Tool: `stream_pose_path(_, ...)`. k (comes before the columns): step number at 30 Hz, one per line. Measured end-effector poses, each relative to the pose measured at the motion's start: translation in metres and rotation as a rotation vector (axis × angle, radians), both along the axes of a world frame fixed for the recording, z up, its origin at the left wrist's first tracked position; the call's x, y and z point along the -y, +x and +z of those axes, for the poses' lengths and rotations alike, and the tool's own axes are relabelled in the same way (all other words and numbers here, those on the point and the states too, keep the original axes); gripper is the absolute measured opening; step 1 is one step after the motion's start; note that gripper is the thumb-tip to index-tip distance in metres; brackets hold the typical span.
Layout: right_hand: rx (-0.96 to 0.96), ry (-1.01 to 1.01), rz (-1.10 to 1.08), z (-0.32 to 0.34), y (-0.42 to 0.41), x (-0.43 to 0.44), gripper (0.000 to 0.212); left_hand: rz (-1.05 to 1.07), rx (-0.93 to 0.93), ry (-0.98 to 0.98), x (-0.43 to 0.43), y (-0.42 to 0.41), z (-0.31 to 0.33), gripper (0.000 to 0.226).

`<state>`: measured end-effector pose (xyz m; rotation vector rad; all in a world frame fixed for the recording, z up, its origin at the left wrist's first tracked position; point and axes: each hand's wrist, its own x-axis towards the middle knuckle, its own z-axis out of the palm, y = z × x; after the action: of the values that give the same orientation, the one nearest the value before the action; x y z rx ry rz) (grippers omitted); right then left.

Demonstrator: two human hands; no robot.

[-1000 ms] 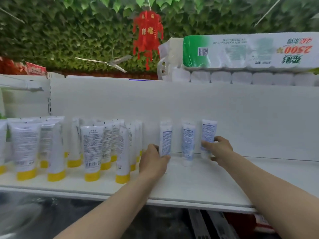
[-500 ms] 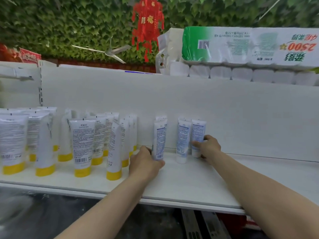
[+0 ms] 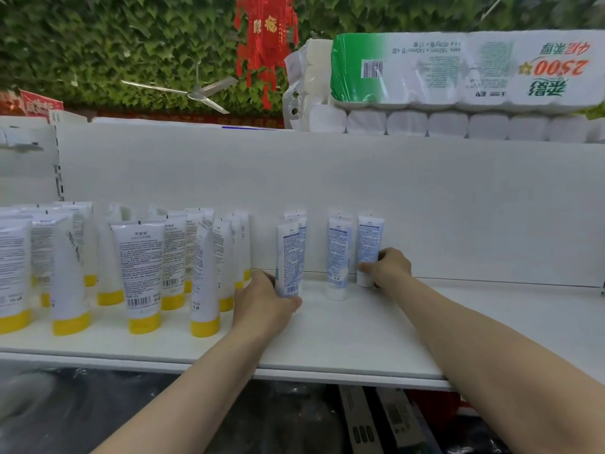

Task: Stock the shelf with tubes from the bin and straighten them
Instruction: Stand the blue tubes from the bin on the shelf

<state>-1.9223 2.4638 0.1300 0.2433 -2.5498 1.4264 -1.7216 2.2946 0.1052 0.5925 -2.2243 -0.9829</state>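
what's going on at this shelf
A person is stocking a white shelf with blue-print tubes. The left hand grips the front-left tube at its base; the right hand holds the rightmost tube near the back wall. A middle tube stands free between them. Yellow-capped tubes fill the left side.

Green leaves cover the far wall (image 3: 98,44); a red lantern (image 3: 266,37) and a ceiling fan (image 3: 196,91) show against it. Wrapped toilet-paper packs (image 3: 458,70) sit atop a white back panel (image 3: 458,198).
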Motion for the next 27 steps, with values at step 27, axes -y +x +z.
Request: stream_pose_path(27,-0.409,0.001,-0.213,0.066,0.030,-0.015,0.042,-0.038,-0.489,-0.059,-0.027,0.026,0.052,0.069)
